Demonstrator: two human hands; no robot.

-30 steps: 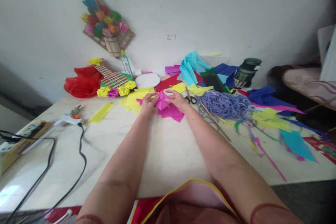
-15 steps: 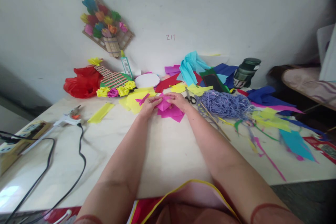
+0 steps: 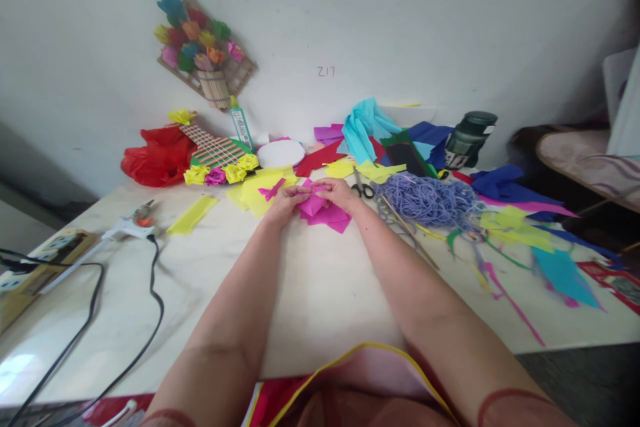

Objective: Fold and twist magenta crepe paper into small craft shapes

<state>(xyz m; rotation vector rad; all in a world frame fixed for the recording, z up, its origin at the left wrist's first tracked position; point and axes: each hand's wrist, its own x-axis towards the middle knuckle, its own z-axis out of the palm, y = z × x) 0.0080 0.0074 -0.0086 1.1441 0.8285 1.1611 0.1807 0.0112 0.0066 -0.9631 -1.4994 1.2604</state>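
Both my hands meet over a pile of magenta crepe paper [image 3: 327, 215] on the far middle of the table. My left hand [image 3: 283, 203] pinches a folded magenta piece [image 3: 313, 203] from the left. My right hand [image 3: 340, 193] grips the same piece from the right, fingers curled over its top edge. A small magenta scrap [image 3: 271, 191] lies on yellow paper [image 3: 253, 194] just left of my left hand. Black-handled scissors [image 3: 362, 187] lie right beside my right hand.
A glue gun [image 3: 131, 223] with black cords and a power strip [image 3: 30, 260] sit at the left. Purple yarn [image 3: 430, 199], wooden sticks and coloured paper scraps cover the right side. A red bag [image 3: 157, 157], paper flower crafts and a dark jar [image 3: 469, 138] stand along the wall.
My hands have drawn closer together, folding the magenta piece smaller. The fingers that were spread on the paper are now closed on it.
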